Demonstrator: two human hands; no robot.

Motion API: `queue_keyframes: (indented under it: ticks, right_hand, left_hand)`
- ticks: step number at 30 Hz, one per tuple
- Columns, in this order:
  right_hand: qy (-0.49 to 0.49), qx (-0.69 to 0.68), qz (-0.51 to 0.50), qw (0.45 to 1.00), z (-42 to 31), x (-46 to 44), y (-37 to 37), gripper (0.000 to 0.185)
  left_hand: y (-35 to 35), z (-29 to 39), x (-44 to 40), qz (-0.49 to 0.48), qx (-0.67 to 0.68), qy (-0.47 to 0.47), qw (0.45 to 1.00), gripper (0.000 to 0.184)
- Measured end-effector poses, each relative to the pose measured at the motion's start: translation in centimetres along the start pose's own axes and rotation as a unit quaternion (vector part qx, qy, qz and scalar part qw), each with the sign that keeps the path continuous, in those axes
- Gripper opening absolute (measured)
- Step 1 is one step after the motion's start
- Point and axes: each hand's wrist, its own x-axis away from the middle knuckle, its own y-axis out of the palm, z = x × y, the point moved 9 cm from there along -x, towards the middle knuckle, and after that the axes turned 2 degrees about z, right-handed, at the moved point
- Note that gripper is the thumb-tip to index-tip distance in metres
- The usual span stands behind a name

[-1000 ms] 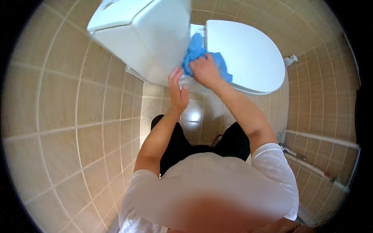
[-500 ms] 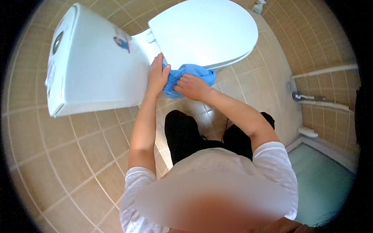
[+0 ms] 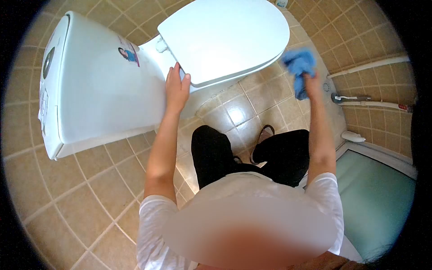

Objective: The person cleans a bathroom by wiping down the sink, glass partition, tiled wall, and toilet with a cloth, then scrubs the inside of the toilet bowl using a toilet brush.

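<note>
My left hand (image 3: 177,90) rests at the rear near edge of the white toilet lid (image 3: 225,40), beside the hinge. Its fingers are stretched out and the thumb stands apart, with nothing held. Out to the right, my right hand (image 3: 311,84) grips a crumpled blue cloth (image 3: 300,63), slightly smeared by motion. The cloth hangs beyond the front of the toilet, apart from it, and part of it dangles down. The lid is down. Left of my left hand is the white toilet tank (image 3: 108,90), which bears a sticker (image 3: 129,56).
Pale pipes (image 3: 369,66) and a hose fitting (image 3: 351,98) run along the tiled wall at right. A floor drain (image 3: 326,87) lies close to that wall. A frosted glass panel (image 3: 378,193) is at lower right. Beige tiles (image 3: 81,198) cover the floor.
My right hand has swung away from the toilet's near side to the right, carrying the blue cloth. My left hand has stayed by the hinge. The whole view has shifted slightly.
</note>
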Motion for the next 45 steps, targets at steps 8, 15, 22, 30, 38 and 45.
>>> queue_keyframes:
  ticks: [8, 15, 22, 30, 38, 45]
  right_hand:
    - [0.131, -0.462, -0.109, 0.87, -0.5, 3.4, 12.2, 0.046]
    - [0.289, -0.556, -0.211, 0.75, -5.6, 18.3, 22.3, 0.042]
    - [0.203, -0.474, -0.37, 0.773, -11.2, 30.8, 32.9, 0.053]
    - [0.34, -0.518, -0.35, 0.703, -5.2, 23.4, 31.0, 0.046]
    - [0.351, -0.595, -0.21, 0.692, -1.5, 16.2, 22.2, 0.039]
    - [0.246, -0.643, -0.116, 0.716, -2.5, 9.6, 15.8, 0.042]
  left_hand:
    - [0.0, 0.6, 0.5, 0.01, -0.041, 0.023, 0.999, 0.057]
    - [-0.1, 0.8, 0.7, 0.009, -0.056, 0.042, 0.998, 0.059]
    - [-0.1, 0.8, 0.6, -0.001, -0.059, 0.02, 0.998, 0.058]
    - [0.0, 0.7, 0.5, -0.018, -0.061, 0.016, 0.998, 0.059]
    - [0.3, 0.1, 0.9, -0.02, -0.071, 0.028, 0.997, 0.059]
    - [0.2, -0.4, 0.7, -0.018, -0.064, 0.005, 0.998, 0.058]
